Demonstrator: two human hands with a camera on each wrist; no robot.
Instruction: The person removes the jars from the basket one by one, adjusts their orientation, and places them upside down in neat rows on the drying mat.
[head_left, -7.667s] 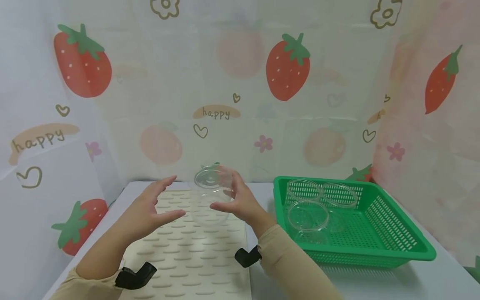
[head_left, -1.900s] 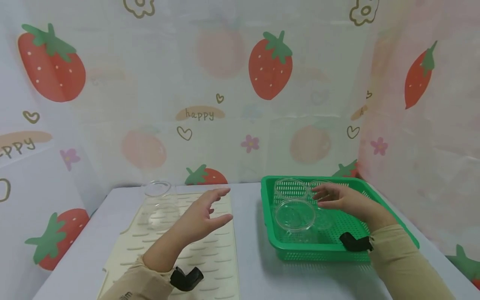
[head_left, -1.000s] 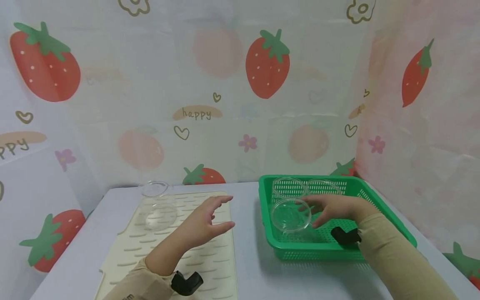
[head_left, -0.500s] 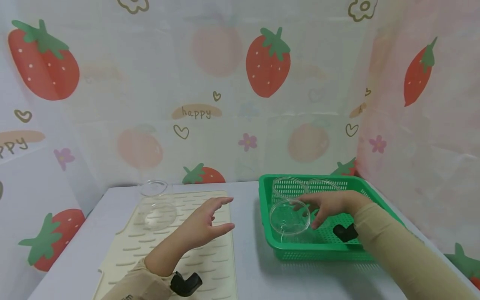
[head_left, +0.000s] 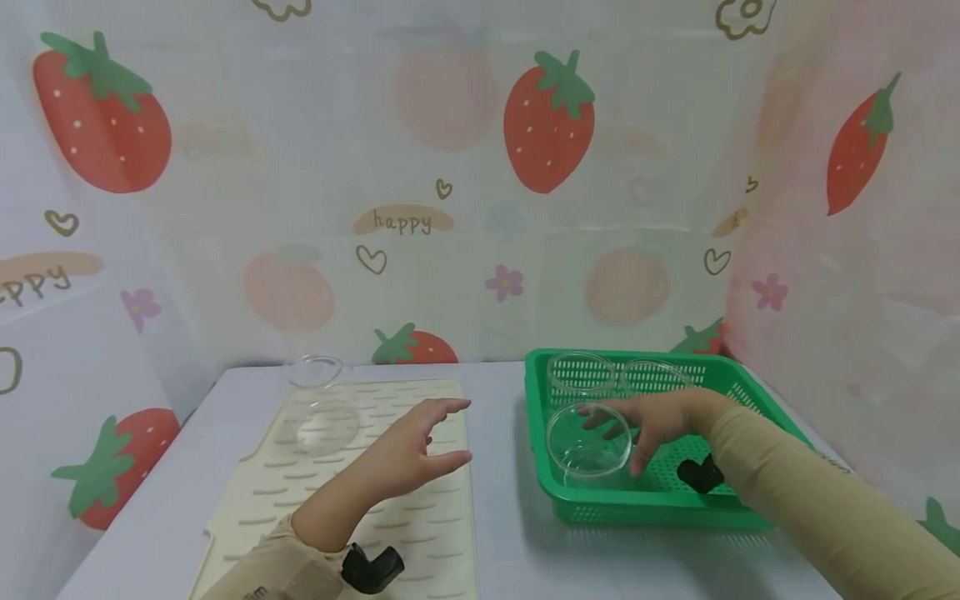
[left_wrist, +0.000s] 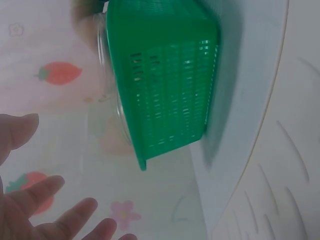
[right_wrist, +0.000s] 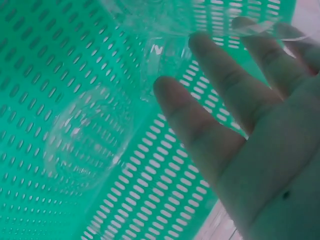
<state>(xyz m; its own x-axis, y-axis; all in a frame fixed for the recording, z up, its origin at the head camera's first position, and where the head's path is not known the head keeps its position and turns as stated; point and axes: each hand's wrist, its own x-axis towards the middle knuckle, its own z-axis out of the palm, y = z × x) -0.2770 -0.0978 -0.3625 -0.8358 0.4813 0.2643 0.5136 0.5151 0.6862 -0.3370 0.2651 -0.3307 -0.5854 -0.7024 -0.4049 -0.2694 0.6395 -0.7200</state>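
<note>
My right hand [head_left: 652, 421] reaches into the green basket [head_left: 637, 508] and holds a clear plastic bowl [head_left: 587, 446] by its rim, fingers inside and thumb outside. The bowl is tipped with its opening toward me. In the right wrist view my right hand [right_wrist: 250, 140] spreads over the basket's mesh [right_wrist: 60, 60], with clear plastic in front of the fingers. My left hand [head_left: 420, 442] hovers open above the cream ribbed mat [head_left: 420, 533], touching nothing. Its fingers [left_wrist: 40, 215] show in the left wrist view with the basket [left_wrist: 165, 75] beyond.
An upturned clear bowl [head_left: 318, 408] stands on the mat's far left corner. Two more clear bowls [head_left: 581, 372] [head_left: 652, 375] lie at the back of the basket. The grey table [head_left: 510, 567] is walled on three sides by strawberry-print sheets.
My right hand moved from the back of the basket to the front bowl, took hold of it and tipped it. The upturned bowl now stands on the mat. My left hand has barely moved.
</note>
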